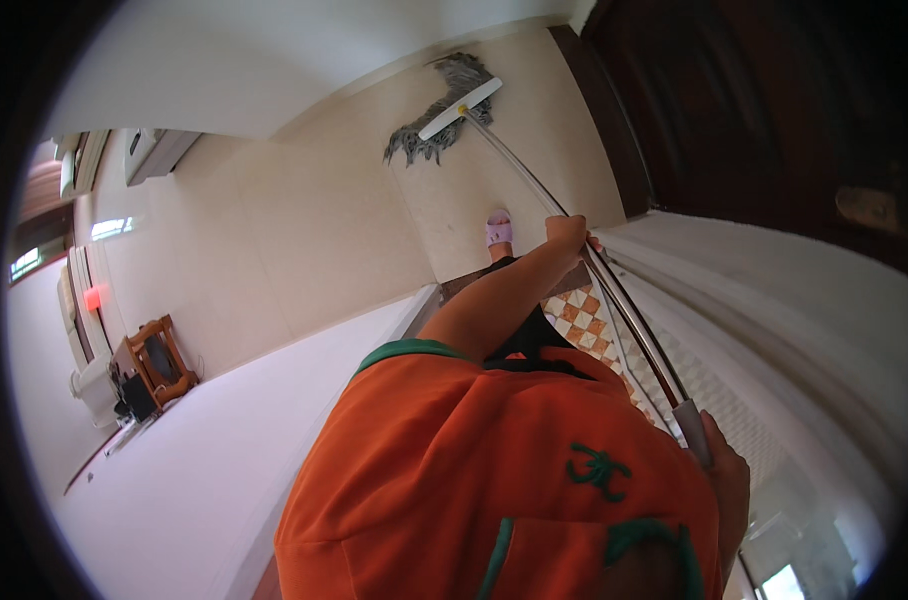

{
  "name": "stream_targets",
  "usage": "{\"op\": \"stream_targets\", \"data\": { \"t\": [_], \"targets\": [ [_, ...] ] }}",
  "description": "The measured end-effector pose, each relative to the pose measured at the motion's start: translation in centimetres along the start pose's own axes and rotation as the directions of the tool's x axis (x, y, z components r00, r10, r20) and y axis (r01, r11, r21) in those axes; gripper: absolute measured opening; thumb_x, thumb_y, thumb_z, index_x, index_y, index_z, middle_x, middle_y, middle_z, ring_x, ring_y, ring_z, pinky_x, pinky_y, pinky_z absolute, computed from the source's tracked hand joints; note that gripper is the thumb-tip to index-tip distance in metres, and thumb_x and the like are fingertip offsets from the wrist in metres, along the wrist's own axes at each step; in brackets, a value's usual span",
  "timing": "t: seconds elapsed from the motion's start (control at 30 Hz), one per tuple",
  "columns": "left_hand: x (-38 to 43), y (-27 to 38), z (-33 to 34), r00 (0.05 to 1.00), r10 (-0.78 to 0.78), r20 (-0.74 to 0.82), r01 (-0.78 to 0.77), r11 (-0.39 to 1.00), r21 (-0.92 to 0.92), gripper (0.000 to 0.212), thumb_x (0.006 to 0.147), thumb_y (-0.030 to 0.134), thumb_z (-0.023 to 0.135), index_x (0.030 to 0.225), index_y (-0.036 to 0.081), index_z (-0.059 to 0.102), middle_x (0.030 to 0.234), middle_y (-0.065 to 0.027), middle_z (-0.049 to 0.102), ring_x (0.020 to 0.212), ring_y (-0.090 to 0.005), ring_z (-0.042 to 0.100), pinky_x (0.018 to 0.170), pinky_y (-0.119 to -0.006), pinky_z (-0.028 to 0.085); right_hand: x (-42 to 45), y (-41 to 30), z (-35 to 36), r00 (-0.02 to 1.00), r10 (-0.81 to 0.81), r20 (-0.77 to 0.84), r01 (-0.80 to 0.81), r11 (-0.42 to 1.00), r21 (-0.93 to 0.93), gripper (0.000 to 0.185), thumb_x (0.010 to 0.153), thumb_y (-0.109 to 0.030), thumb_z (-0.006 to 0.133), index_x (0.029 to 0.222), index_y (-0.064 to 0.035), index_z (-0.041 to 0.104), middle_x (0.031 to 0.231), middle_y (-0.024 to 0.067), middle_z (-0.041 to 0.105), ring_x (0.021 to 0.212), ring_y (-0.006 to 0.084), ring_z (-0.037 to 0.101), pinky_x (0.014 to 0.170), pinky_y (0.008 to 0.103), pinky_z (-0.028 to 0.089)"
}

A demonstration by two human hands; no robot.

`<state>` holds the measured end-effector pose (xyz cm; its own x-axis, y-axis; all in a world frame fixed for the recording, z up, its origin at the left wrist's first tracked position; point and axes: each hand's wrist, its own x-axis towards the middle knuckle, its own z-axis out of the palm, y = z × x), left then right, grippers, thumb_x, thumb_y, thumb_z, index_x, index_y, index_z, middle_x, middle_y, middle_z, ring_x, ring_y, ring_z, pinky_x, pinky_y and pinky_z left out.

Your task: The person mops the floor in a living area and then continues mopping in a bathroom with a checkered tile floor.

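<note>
My left hand (570,234) is closed around the metal pole (634,307) of a mop, about midway along it. My right hand (726,465) grips the light grey handle end (692,431) at the lower right, close to my orange shirt; part of that hand is hidden. From my hands the pole runs up and left to a white mop bar (461,109) with a yellow joint. Grey mop strands (416,140) lie spread on the beige tiled floor (311,217) on both sides of the bar, their upper end near the white wall.
A dark wooden door (724,112) with a dark threshold (600,112) stands at the right. My foot in a pink slipper (499,228) is on the floor below the mop. Orange and white checkered tiles (580,319) show beside me. A wooden chair (161,360) stands far left, past a white wall (221,450).
</note>
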<state>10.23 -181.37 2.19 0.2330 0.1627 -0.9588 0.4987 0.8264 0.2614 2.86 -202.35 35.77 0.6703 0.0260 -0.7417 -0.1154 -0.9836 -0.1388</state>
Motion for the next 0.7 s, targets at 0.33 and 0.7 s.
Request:
{"op": "stream_targets", "data": {
  "t": [0.33,0.7],
  "targets": [
    [-5.2,-20.2,2.7,0.95,-0.306,0.054,0.283,0.924,0.256,0.01,0.077,0.005,0.039,0.085,-0.001,0.04,0.062,-0.0129,0.047,0.045,-0.0238,0.051,0.034,-0.034,0.04,-10.2,12.4,1.8,0.957,0.28,0.075,-0.287,0.953,0.1,0.041,0.069,-0.016,0.054,0.109,-0.013,0.046,0.07,0.0197,0.055,0.07,0.0332,0.057,0.055,0.0355,0.042],
    [-19.0,-27.3,2.2,0.881,-0.44,0.173,0.293,0.796,0.53,0.009,0.076,0.004,0.042,0.079,-0.004,0.044,0.073,-0.0168,0.051,0.063,-0.0282,0.057,0.045,-0.037,0.048,-19.0,19.4,-4.7,0.911,0.361,0.199,-0.382,0.921,0.075,0.04,0.069,-0.005,0.054,0.108,-0.0018,0.048,0.099,0.0166,0.055,0.092,0.022,0.053,0.074,0.0285,0.041]
  ]
}}
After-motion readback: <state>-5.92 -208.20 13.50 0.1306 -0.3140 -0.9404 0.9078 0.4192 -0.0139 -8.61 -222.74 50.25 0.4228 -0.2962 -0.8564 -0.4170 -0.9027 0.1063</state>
